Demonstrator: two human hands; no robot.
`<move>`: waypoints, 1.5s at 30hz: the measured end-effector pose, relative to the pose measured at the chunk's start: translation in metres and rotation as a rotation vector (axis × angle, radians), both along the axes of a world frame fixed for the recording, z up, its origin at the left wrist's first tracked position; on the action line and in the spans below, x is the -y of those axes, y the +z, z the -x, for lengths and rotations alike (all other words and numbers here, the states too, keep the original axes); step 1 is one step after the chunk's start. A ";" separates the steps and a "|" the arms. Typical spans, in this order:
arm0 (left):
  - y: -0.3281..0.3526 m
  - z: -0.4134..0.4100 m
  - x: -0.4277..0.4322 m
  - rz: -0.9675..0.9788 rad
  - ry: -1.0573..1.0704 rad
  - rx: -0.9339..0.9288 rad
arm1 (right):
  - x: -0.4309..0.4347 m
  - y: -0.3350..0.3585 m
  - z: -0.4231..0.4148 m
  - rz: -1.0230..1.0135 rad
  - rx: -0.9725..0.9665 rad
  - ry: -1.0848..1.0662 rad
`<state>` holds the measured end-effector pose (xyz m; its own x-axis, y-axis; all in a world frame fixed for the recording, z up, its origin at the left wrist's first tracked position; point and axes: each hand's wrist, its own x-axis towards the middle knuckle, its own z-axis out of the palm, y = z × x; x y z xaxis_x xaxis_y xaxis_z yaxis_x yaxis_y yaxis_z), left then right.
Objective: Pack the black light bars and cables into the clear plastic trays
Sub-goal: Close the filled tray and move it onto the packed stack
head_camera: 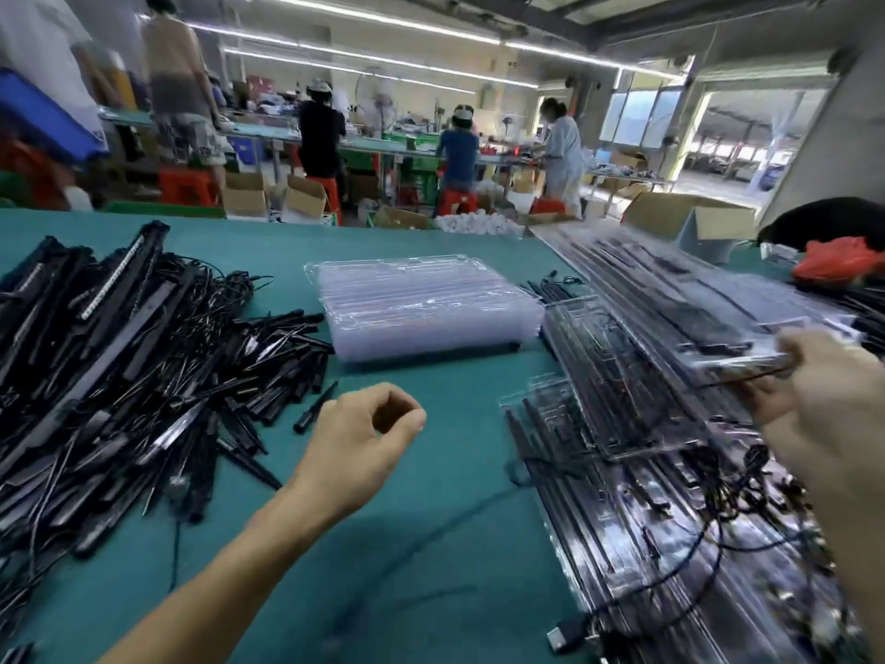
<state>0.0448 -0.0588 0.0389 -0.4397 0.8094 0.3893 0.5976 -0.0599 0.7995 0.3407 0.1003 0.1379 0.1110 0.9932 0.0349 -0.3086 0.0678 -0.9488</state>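
Observation:
A big heap of black light bars and cables (119, 366) covers the left of the green table (421, 543). A stack of empty clear plastic trays (421, 304) stands in the middle. At the right lie several packed trays (637, 424) overlapping one another. My right hand (823, 400) grips the near end of a packed clear tray (694, 299), held tilted above that pile. My left hand (364, 443) hovers over the bare table with its fingers curled and nothing in them.
A USB plug (567, 635) on a cable lies at the near right. A red bag (838, 261) and cardboard boxes (689, 218) sit at the far right. Several people work at benches beyond the table.

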 end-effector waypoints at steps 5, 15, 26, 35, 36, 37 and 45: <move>0.009 -0.005 0.013 0.042 -0.155 -0.179 | -0.036 -0.006 -0.042 0.080 0.143 -0.119; -0.044 -0.046 0.027 0.310 -0.431 -0.690 | -0.062 -0.037 -0.069 0.198 0.336 -0.178; -0.059 -0.091 0.017 0.349 -0.426 -0.768 | 0.000 -0.058 -0.054 -0.189 1.181 -0.427; -0.068 -0.076 -0.008 0.266 -0.320 -0.768 | 0.036 -0.077 0.086 -0.478 1.238 0.250; -0.072 -0.062 -0.012 0.226 -0.269 -0.735 | 0.028 -0.081 0.101 -0.456 1.275 0.332; -0.074 -0.047 -0.017 0.238 -0.217 -0.670 | 0.017 -0.084 0.118 -0.455 1.319 0.391; -0.085 0.030 -0.029 0.155 0.244 -0.056 | -0.066 -0.091 0.254 -0.823 1.611 0.379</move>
<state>0.0150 -0.0301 -0.0462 -0.6097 0.7344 0.2982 0.6229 0.2113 0.7532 0.0869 0.1665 0.0472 -0.7142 0.6336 0.2975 0.6449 0.7609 -0.0723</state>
